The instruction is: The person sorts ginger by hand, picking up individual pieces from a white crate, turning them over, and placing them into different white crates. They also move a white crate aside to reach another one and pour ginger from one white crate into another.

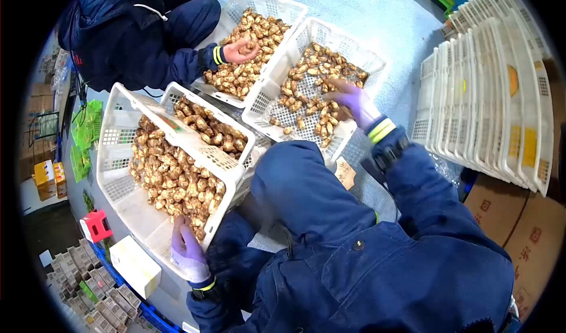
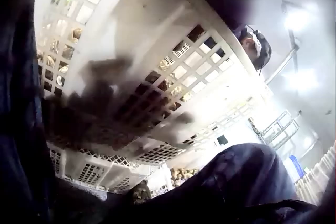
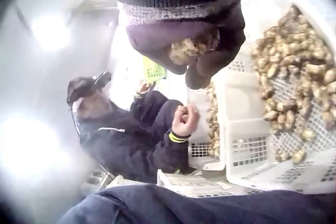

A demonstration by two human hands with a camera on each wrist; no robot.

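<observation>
My right hand (image 1: 356, 103), in a purple glove, is over the right-hand white crate (image 1: 259, 112), where knobby brown-and-cream tubers (image 1: 327, 62) lie scattered on the mesh floor. The right wrist view shows its fingers curled round a tuber (image 3: 191, 50). My left hand (image 1: 188, 256), also gloved, reaches over the near rim of the left-hand white crate (image 1: 118, 174). Its extended fingers lie beside the heap of tubers (image 1: 171, 174) there. From the left wrist, that crate's slotted wall (image 2: 142, 35) fills much of the view, with the glove (image 2: 226, 3) dark at the top.
Another person (image 1: 135, 44) crouches opposite, a bare hand (image 1: 242, 51) over a crate of tubers (image 1: 265, 32). A smaller crate (image 1: 247, 138) overlaps the left-hand one. Stacked white crates (image 1: 483, 97) stand at right, beside cardboard boxes (image 1: 519, 227). A red stool (image 1: 95, 226) and white box (image 1: 135, 266) are at left.
</observation>
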